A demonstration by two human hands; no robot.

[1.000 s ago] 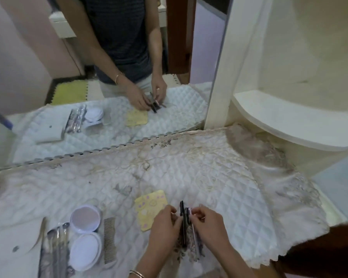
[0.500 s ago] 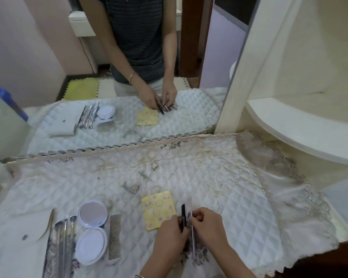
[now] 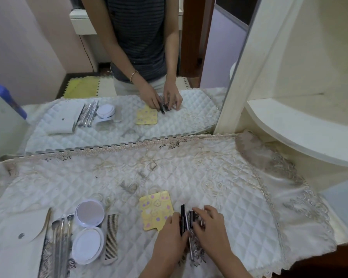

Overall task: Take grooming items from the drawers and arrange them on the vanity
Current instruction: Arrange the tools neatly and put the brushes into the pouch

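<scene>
- White quilted cloth [image 3: 239, 197] with lace edging covers the table [image 3: 109, 177]; both hands work at its near edge, right in front of me.
- The left grip [image 3: 169, 237] pinches a slim black stick [image 3: 182, 212] at its lower half, and the stick's top pokes up past the fingertips.
- The right grip [image 3: 211, 227] arches over a short dark piece [image 3: 192, 214], fingertips curled down and grasping it, just beside the black stick.
- A thin silver tool [image 3: 190, 247] lies flat on the cloth between the two hands, running toward the table's near edge. I cannot tell whether either hand grips it.
- A yellow card [image 3: 156, 212] lies just left of the left grip, nearly touching its fingers. It is printed with purple dots and flower outlines, and any lettering is too small to read.
- Further left an open round compact [image 3: 88, 229] lies flat, mirror half toward the wall and pale pan toward the near edge.
- A comb [image 3: 111, 235] lies just beside the compact's right side, teeth facing right.
- A row of metal tools [image 3: 60, 237] lies left of the compact, next to a white pouch [image 3: 14, 237].
- The wall mirror [image 3: 129, 57] behind the table repeats the whole arrangement.
</scene>
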